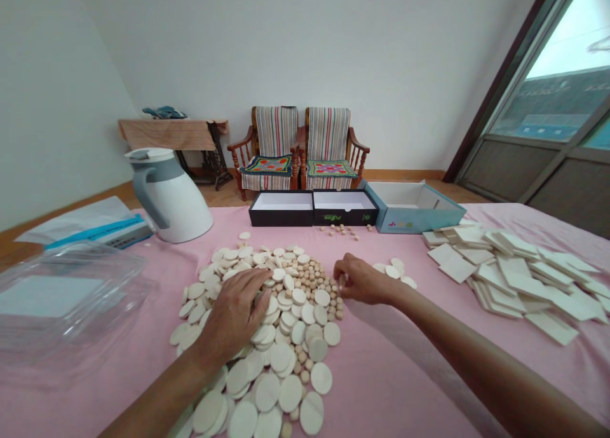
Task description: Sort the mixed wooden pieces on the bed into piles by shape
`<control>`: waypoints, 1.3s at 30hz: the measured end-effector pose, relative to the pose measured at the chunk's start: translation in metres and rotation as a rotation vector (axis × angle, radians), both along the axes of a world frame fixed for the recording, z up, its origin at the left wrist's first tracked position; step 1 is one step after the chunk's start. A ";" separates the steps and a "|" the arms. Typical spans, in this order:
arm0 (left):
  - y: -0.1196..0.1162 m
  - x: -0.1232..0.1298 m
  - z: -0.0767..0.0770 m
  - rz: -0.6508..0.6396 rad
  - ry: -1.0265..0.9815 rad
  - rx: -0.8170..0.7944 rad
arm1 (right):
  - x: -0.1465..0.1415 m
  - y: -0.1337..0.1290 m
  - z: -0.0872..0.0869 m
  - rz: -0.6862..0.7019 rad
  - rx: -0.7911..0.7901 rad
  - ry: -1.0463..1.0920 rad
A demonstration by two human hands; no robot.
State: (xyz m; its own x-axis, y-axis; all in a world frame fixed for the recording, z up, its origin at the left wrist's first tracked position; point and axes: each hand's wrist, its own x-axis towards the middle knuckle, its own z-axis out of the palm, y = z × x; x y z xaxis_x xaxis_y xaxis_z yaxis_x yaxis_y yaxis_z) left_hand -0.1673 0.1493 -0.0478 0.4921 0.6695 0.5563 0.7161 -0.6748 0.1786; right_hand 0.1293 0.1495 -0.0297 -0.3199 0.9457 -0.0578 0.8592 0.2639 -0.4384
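Working at the heap from both sides, we keep our left hand [233, 314] flat and low on the cream discs [281, 355], its fingers [253, 293] spread and slightly curled, pressing rather than clenching. Our right hand [363, 280] sits at the heap's far edge, its fingers bunched in a loose pinch beside the small wooden pegs [331, 295]; whether they grip a peg we cannot tell, since the hand hides what lies between them. The heap lies in the middle of the pink cloth [381, 387], discs and pegs mixed, with a few loose discs [393, 271] just beyond the right hand. Light fingertip pressure suits this mix best: flat discs slide over each other easily, and round pegs may roll away if we sweep too hard. Farther off, two open black boxes [312, 208] and a pale blue box [410, 208] stand at the cloth's far side, a small group of pegs [339, 230] lies before them, and square cream tiles [515, 279] spread to the right.
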 end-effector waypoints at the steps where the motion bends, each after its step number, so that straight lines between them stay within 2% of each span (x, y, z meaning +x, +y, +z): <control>1: 0.000 0.000 0.000 0.000 0.003 -0.002 | 0.002 0.001 -0.001 -0.011 -0.018 0.001; 7: -0.001 -0.001 0.000 -0.008 0.003 -0.006 | 0.013 0.006 0.002 -0.010 -0.156 0.030; 12: -0.002 0.000 0.002 -0.010 -0.008 -0.011 | 0.016 0.005 -0.002 -0.057 -0.109 0.024; 19: -0.001 0.001 0.002 -0.011 -0.006 -0.021 | 0.026 0.007 -0.003 -0.047 -0.162 0.132; 25: -0.001 0.003 0.003 -0.011 -0.027 -0.001 | 0.027 0.004 -0.002 -0.065 -0.146 0.072; 29: 0.000 0.003 0.002 -0.022 -0.024 0.012 | 0.027 0.002 0.001 -0.084 -0.189 0.072; 31: 0.001 0.002 0.002 -0.027 -0.022 0.016 | 0.027 0.004 0.004 -0.122 -0.149 0.033; 34: 0.003 0.002 0.001 -0.031 -0.024 0.025 | 0.028 0.014 0.012 -0.227 0.009 -0.022; 39: 0.004 0.002 -0.001 -0.028 -0.012 0.044 | 0.039 0.019 0.022 -0.394 0.297 0.089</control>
State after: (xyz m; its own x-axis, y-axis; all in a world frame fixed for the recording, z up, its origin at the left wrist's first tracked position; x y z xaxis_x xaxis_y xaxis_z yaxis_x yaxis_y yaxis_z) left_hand -0.1650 0.1533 -0.0486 0.5035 0.6305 0.5907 0.6949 -0.7018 0.1567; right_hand 0.1681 0.1687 -0.0074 0.0736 0.9672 0.2431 0.8811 0.0511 -0.4701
